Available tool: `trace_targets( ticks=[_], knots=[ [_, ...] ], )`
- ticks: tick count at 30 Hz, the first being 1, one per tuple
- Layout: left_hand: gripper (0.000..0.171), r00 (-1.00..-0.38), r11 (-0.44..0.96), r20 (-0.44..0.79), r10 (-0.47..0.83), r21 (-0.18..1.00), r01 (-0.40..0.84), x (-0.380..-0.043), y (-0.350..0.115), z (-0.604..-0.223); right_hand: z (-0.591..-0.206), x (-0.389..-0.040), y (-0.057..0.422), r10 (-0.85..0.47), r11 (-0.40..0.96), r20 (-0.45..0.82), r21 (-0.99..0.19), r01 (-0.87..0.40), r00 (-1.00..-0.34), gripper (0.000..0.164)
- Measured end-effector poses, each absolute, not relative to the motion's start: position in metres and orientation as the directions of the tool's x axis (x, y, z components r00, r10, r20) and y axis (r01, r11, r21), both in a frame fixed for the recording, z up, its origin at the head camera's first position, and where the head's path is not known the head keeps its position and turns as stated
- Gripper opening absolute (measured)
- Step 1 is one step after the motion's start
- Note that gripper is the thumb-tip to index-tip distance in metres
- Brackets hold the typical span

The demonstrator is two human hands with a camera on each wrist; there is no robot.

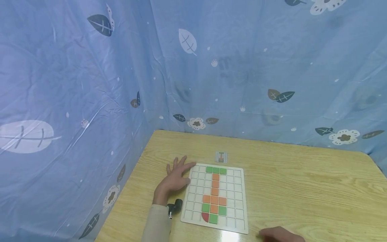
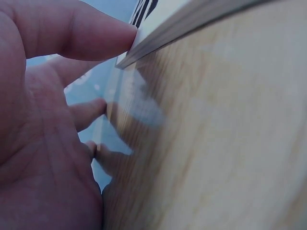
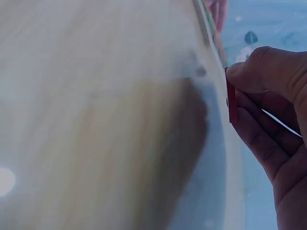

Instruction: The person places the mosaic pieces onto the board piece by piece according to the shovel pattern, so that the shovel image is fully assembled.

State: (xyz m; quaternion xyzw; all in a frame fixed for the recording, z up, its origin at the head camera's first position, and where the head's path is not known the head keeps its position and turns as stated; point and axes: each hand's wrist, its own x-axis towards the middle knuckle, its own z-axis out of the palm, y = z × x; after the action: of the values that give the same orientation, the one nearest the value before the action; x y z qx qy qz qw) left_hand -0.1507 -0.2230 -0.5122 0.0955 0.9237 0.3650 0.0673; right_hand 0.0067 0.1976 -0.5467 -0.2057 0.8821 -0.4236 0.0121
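A white grid board (image 1: pixel 237 193) lies on the table, with green tiles (image 1: pixel 213 218) and orange tiles (image 1: pixel 215 191) set in its squares. One red rounded tile (image 1: pixel 205 216) sits in the lower part of the pattern. My left hand (image 1: pixel 175 179) rests at the board's left edge, fingers spread, thumb and index fingertip against the rim. In the left wrist view the thumb (image 2: pixel 91 33) touches the board's side. To the right of the board's near corner, my right hand (image 1: pixel 281 233) pinches a thin red piece (image 3: pixel 231 98) between thumb and fingers, seen edge-on in the right wrist view.
A small picture card (image 1: pixel 221 157) with a similar grid pattern lies just beyond the board. The wooden table (image 1: pixel 302 188) extends to the right. Blue patterned cloth (image 1: pixel 242 67) hangs behind and along the left side.
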Motion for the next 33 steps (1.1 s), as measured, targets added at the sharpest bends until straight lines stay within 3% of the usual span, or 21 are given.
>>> trace_targets(
  ticks=[2, 7, 16, 20, 24, 33],
  knots=[
    [0.081, -0.972, 0.715, -0.056, 0.227, 0.688, 0.127, -0.150, -0.223, -0.512, -0.539, 0.013, 0.181, -0.308, 0.545, 0.334, -0.706, -0.452, -0.891, 0.039],
    [0.080, -0.972, 0.713, -0.058, 0.226, 0.690, 0.124, -0.149, -0.223, -0.510, -0.526, 0.000, 0.153, -0.378, 0.478, 0.522, -0.597, -0.644, -0.764, 0.053],
    [0.082, -0.971, 0.717, -0.064, 0.232, 0.686, 0.126, -0.152, -0.224, -0.512, -0.521, -0.019, 0.120, -0.517, 0.292, 0.439, -0.716, -0.634, -0.735, 0.039],
    [0.082, -0.970, 0.718, -0.062, 0.235, 0.683, 0.131, -0.153, -0.225, -0.513, -0.526, -0.029, 0.110, -0.564, 0.237, 0.469, -0.697, -0.677, -0.679, 0.041],
    [0.082, -0.970, 0.717, -0.063, 0.235, 0.685, 0.130, -0.154, -0.225, -0.514, -0.527, -0.036, 0.102, -0.592, 0.277, 0.480, -0.633, -0.723, -0.647, 0.040],
    [0.081, -0.969, 0.717, -0.061, 0.238, 0.684, 0.133, -0.154, -0.224, -0.512, -0.513, -0.041, 0.092, -0.648, 0.385, 0.342, -0.623, -0.681, -0.680, 0.034]
  ],
)
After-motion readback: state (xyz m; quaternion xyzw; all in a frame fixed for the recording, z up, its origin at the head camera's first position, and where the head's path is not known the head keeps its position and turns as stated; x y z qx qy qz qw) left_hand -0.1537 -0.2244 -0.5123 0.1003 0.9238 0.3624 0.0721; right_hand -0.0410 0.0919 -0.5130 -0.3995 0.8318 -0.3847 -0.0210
